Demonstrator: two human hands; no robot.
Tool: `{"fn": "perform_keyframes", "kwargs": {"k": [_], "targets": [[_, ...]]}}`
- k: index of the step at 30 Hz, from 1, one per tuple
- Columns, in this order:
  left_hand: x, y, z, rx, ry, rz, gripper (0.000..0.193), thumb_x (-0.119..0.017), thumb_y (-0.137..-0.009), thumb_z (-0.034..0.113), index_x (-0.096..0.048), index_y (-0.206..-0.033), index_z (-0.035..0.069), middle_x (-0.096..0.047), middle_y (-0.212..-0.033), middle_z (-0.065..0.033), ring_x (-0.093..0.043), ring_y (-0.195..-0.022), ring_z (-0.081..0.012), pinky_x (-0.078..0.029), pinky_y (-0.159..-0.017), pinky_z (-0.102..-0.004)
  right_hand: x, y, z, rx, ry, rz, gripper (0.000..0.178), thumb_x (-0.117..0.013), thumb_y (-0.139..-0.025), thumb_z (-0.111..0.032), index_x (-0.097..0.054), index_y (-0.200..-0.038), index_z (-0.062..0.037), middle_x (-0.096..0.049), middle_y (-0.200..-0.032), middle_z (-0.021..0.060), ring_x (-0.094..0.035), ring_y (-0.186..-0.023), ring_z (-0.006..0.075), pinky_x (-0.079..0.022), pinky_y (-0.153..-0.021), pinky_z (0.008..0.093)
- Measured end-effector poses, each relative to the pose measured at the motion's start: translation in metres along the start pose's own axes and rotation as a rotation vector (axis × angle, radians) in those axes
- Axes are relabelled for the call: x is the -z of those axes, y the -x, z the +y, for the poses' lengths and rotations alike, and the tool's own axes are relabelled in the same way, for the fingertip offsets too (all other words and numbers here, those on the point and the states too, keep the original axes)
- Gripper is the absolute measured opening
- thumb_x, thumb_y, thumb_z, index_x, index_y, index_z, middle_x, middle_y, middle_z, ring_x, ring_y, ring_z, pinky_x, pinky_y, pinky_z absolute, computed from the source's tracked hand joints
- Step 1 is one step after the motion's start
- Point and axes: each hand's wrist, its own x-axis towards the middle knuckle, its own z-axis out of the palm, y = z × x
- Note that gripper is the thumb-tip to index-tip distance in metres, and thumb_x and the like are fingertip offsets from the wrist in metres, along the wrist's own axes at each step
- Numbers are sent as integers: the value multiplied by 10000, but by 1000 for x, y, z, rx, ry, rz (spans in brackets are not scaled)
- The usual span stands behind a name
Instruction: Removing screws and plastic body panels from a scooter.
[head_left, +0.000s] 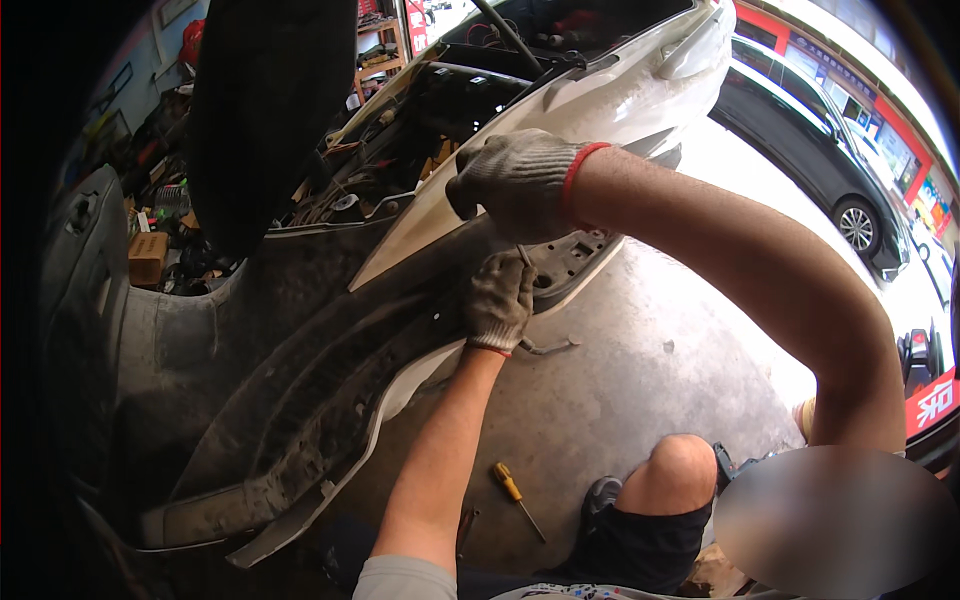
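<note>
Both my hands wear grey knit gloves with red cuffs, beside a white scooter (560,110) with its seat raised. My left hand (500,300) is closed low by the dark footboard side, and a thin metal rod (525,256) shows at the top of the fist. Higher up, my right hand (525,185) is curled against the white side panel (420,215), its arm reaching across from the right. Its fingers are closed, but what they grip is hidden. Just below the hands is a black perforated part (575,258) of the scooter.
On the concrete floor lies a yellow-handled screwdriver (508,482), close to my bent knee (682,472). A metal lever (550,348) sticks out under the scooter. Clutter and a cardboard box (148,258) stand at the far left. Outside, a black car (810,130) is parked.
</note>
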Motion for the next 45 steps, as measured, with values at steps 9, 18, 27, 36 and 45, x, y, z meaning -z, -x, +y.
{"fn": "perform_keyframes", "kwargs": {"k": [9,18,27,36,45], "targets": [[0,1,-4,-25,-29,14,189,-578,-921,264,-550,-874,84,-628,-905,-146,-626,-846,-355,-520,-696,-453,-4,1,4,7,8,50,290,-655,-857,-280,-643,-1078,-92,-649,-1087,148,-665,-957,342,-544,-803,435],[1,0,-2,-17,-56,2,195,-574,-925,256,-557,-857,74,-626,-915,-149,-620,-864,-362,-519,-717,-453,-5,7,6,-26,-39,94,253,-628,-879,-263,-648,-1075,-106,-638,-1074,140,-661,-943,356,-545,-798,442],[2,2,-1,-10,-58,-49,171,-577,-932,242,-558,-954,73,-620,-951,-154,-613,-910,-368,-514,-747,-459,-2,12,0,-141,-110,76,285,-645,-858,-234,-644,-1105,-93,-621,-1140,143,-641,-1029,325,-535,-858,432],[4,6,-4,-21,-33,-2,163,-602,-912,227,-587,-898,66,-615,-888,-168,-609,-836,-384,-500,-702,-472,-3,15,-3,-158,-213,139,265,-640,-815,-145,-659,-1072,-81,-613,-1123,161,-634,-1045,344,-544,-838,443],[-1,3,-4,-46,20,-8,152,-601,-907,184,-594,-982,52,-605,-882,-199,-584,-818,-426,-478,-697,-493,-6,10,5,-126,-144,128,255,-646,-815,-175,-656,-1044,-63,-607,-1136,175,-641,-1030,336,-545,-828,456]]}}
